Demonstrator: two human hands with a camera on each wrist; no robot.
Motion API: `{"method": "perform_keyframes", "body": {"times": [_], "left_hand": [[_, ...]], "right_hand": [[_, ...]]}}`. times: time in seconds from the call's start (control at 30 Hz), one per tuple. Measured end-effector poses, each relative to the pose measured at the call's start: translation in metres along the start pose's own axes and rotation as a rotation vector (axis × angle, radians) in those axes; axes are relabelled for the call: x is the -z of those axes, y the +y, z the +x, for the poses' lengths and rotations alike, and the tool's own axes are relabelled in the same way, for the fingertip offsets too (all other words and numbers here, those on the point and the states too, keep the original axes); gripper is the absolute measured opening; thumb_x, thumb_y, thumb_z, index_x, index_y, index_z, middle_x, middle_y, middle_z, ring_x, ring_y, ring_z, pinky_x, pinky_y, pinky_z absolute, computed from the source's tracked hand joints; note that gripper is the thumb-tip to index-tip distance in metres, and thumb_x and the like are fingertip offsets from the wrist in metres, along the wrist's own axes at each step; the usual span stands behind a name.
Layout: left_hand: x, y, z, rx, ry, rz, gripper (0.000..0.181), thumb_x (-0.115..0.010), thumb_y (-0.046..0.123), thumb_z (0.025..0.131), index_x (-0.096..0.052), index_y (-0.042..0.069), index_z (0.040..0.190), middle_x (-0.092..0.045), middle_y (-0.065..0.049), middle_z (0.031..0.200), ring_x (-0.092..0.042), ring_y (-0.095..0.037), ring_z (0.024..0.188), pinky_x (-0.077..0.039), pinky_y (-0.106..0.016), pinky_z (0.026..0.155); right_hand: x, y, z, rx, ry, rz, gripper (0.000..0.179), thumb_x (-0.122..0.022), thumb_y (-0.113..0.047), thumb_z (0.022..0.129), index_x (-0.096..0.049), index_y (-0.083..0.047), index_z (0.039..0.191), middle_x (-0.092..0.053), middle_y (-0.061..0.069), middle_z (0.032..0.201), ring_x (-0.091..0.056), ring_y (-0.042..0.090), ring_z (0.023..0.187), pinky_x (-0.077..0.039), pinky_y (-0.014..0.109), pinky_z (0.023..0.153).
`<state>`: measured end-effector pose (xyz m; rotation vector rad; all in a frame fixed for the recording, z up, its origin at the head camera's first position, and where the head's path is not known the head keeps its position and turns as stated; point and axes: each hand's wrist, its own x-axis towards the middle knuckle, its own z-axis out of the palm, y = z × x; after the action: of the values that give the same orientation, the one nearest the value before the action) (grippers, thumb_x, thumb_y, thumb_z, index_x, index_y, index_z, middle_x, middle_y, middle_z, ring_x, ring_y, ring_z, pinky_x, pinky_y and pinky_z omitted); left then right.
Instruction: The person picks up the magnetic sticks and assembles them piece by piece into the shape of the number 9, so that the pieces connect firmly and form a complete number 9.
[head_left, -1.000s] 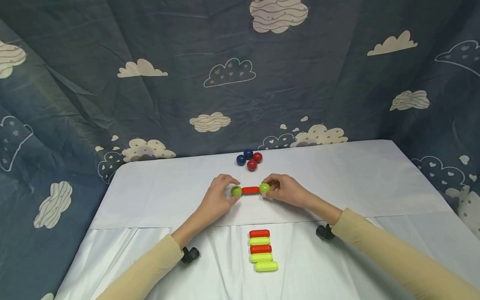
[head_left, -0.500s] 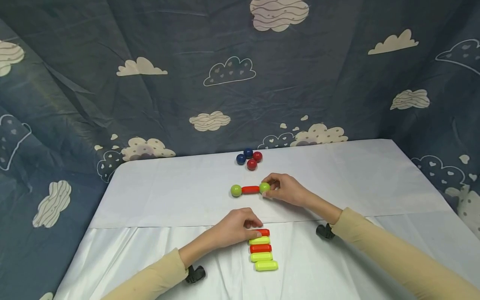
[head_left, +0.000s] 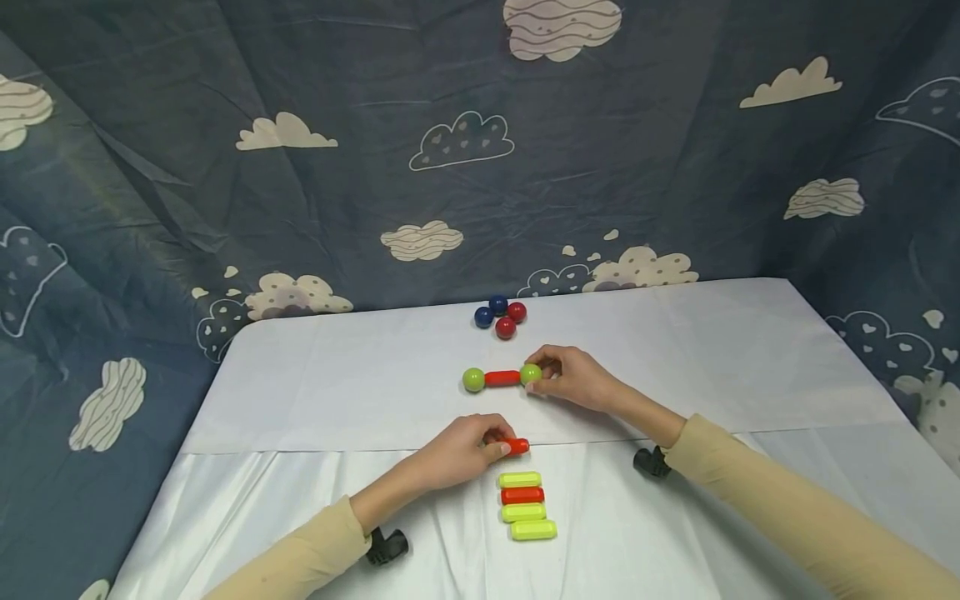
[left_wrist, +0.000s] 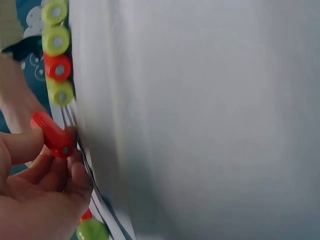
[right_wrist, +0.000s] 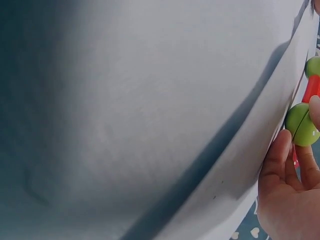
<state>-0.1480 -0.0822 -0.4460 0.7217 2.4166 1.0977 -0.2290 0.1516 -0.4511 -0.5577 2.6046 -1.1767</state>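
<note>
My left hand (head_left: 467, 450) pinches a red magnetic rod (left_wrist: 52, 135) between thumb and fingers, just beyond the row of rods; a metal disc shows at its end in the left wrist view. My right hand (head_left: 576, 379) grips the right green ball (head_left: 530, 374) of a dumbbell-shaped piece lying on the table. In that piece a red rod (head_left: 502, 378) joins the right ball to a left green ball (head_left: 473, 380). Below the left hand lie a yellow-green rod (head_left: 519, 479), a red rod (head_left: 522, 495) and two more yellow-green rods (head_left: 533, 530) in a column.
Two blue balls (head_left: 483, 317) and two red balls (head_left: 506, 327) sit in a cluster near the far edge of the white-covered table (head_left: 675, 350). A dark curtain with cloud prints (head_left: 337, 208) hangs behind and at both sides.
My left hand has left the left green ball, come back to the column of rods and picked the topmost red rod off it, slightly away from the others. My right hand stays put.
</note>
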Motion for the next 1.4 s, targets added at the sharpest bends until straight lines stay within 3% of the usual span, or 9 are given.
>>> {"method": "perform_keyframes", "body": {"times": [0.13,0.27,0.4,0.57,0.87,1.4], "left_hand": [[0.009,-0.007,-0.002,0.083,0.051,-0.152,0.016,-0.060,0.012,0.098,-0.069,0.011,0.112,-0.066,0.003,0.098,-0.056,-0.014,0.087,-0.048,-0.028,0.077],[0.017,-0.012,-0.002,0.233,0.155,-0.327,0.025,-0.061,0.012,0.098,-0.067,0.002,0.120,-0.067,-0.003,0.101,-0.058,-0.016,0.084,-0.050,-0.028,0.072],[0.026,-0.016,0.001,0.368,0.244,-0.484,0.025,-0.066,0.012,0.093,-0.067,-0.003,0.114,-0.069,-0.007,0.092,-0.061,-0.015,0.073,-0.052,-0.027,0.067],[0.032,-0.019,0.007,0.448,0.292,-0.577,0.022,-0.071,0.011,0.089,-0.069,-0.005,0.104,-0.070,-0.009,0.083,-0.065,-0.014,0.065,-0.056,-0.027,0.068],[0.032,-0.020,0.014,0.437,0.369,-0.570,0.016,-0.071,0.008,0.088,-0.069,-0.005,0.097,-0.068,-0.009,0.074,-0.061,-0.012,0.057,-0.055,-0.026,0.060],[0.032,-0.020,0.012,0.421,0.367,-0.578,0.016,-0.071,0.009,0.089,-0.070,-0.005,0.095,-0.067,-0.009,0.072,-0.061,-0.012,0.056,-0.055,-0.025,0.059]], "right_hand": [[0.000,0.001,0.000,-0.007,-0.004,0.001,0.032,-0.078,-0.017,0.085,-0.067,-0.009,0.114,-0.061,0.001,0.092,-0.054,0.019,0.084,-0.046,0.029,0.072],[0.000,0.001,0.001,-0.010,-0.007,0.002,0.033,-0.078,-0.017,0.085,-0.067,-0.009,0.115,-0.061,0.001,0.091,-0.053,0.019,0.084,-0.046,0.029,0.072],[0.000,0.000,0.000,-0.015,-0.006,0.004,0.033,-0.078,-0.016,0.085,-0.067,-0.009,0.115,-0.060,0.001,0.090,-0.053,0.019,0.084,-0.046,0.029,0.071],[-0.001,0.000,-0.001,-0.027,-0.010,0.006,0.033,-0.078,-0.016,0.085,-0.067,-0.009,0.116,-0.060,0.001,0.090,-0.053,0.019,0.084,-0.046,0.028,0.071],[0.000,-0.001,0.000,-0.017,-0.004,0.002,0.032,-0.078,-0.017,0.085,-0.067,-0.009,0.114,-0.060,0.001,0.090,-0.053,0.019,0.083,-0.046,0.029,0.071],[-0.001,0.000,0.000,-0.026,-0.008,0.003,0.034,-0.078,-0.018,0.086,-0.066,-0.009,0.116,-0.060,0.002,0.092,-0.053,0.020,0.085,-0.046,0.030,0.073]]}}
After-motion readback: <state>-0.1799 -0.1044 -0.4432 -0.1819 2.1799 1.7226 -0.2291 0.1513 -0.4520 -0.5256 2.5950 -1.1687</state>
